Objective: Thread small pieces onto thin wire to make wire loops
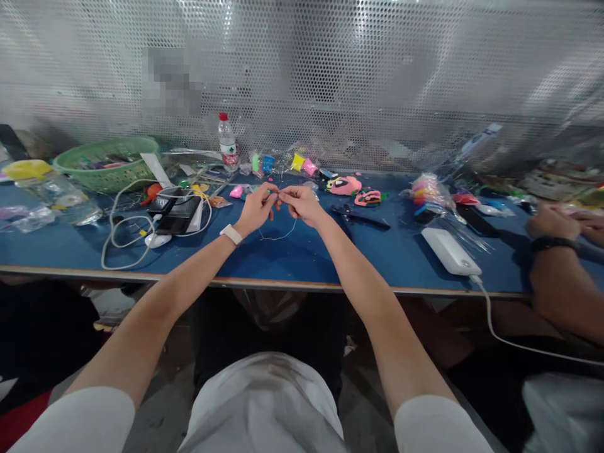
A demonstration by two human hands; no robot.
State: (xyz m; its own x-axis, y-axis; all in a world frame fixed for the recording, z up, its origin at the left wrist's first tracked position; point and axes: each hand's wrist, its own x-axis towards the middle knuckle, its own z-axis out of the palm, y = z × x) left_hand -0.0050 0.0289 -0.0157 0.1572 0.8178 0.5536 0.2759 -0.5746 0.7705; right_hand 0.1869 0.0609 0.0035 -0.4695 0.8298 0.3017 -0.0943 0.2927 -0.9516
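Above the blue table, my left hand (256, 207) and my right hand (303, 203) meet with their fingertips pinched together. Between them is something very small; a speck of green shows by the left fingers, but its kind is too small to make out. A thin pale string (279, 238) loops down beneath the two hands, and where its ends run is hidden by the fingers. Behind my left hand lies a pink lump of clay (236, 191) in clear wrap. To the right of my right hand sit a pink clay figure (344, 185) and an orange-and-black striped clay piece (368, 198).
A green basket (108, 170), phones (178, 212) and a white cable (113, 242) lie left. Behind stands a water bottle (227, 143). Dark-handled scissors (361, 217), clay packets (427, 195) and a white power bank (450, 251) lie right. Another person's hand (552, 223) is far right.
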